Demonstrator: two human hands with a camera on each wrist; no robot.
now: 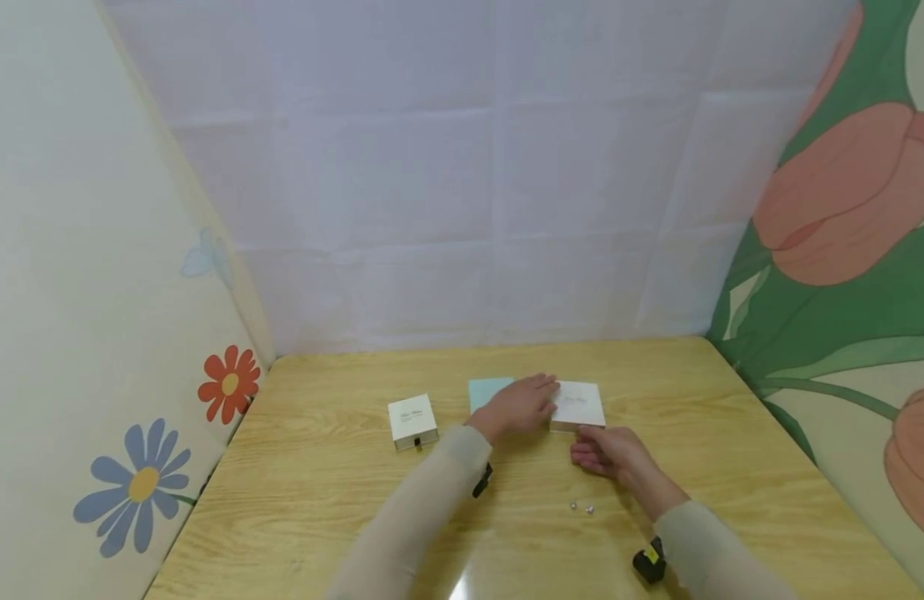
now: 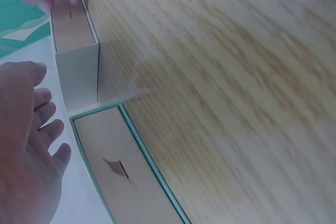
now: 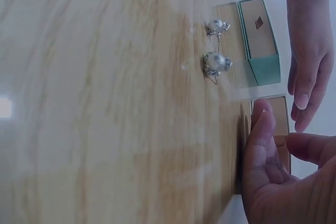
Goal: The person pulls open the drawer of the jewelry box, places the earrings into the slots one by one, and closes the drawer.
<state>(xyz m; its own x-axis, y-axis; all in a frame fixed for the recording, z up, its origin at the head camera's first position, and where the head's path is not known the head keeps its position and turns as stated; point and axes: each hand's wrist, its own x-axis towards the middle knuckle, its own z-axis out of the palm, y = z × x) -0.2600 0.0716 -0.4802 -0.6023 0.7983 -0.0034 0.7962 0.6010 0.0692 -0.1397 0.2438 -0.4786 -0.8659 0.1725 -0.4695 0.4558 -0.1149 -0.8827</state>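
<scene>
My left hand (image 1: 521, 406) reaches across the teal box (image 1: 487, 390) with fingers extended to the left edge of a white box (image 1: 577, 404). At that box's front is my right hand (image 1: 615, 454), fingers loosely bent and thumb near the front edge. In the right wrist view a gap shows between thumb and forefinger, in front of the box's beige drawer face (image 3: 278, 108). A slit is visible in that face in the left wrist view. Two pearl earrings, one (image 3: 216, 62) nearer and one (image 3: 217, 26) beyond, lie on the table left of my right hand.
Another white box (image 1: 412, 419) with a small dark pull tab stands to the left on the wood-grain table (image 1: 319, 492). A pale cloth (image 1: 491, 183) hangs behind the table, and flower-printed sheets flank both sides.
</scene>
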